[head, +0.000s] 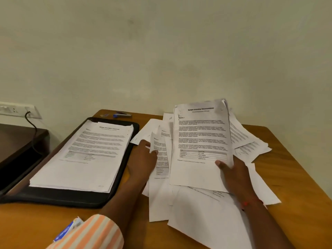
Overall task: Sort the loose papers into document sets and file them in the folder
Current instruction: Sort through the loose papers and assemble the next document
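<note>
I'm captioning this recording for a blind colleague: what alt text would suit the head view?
A person's right hand holds up a printed document above a heap of loose papers on a wooden table, while the left hand pinches the edge of another page. At the left lies an open black folder bearing a neat stack of papers.

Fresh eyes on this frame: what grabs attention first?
The printed page held up by the right hand, right of centre, over a messy spread of loose papers on the wooden table. On the left lies an open black folder bearing a neat stack. Between them, the left hand pinches a second sheet.
</note>
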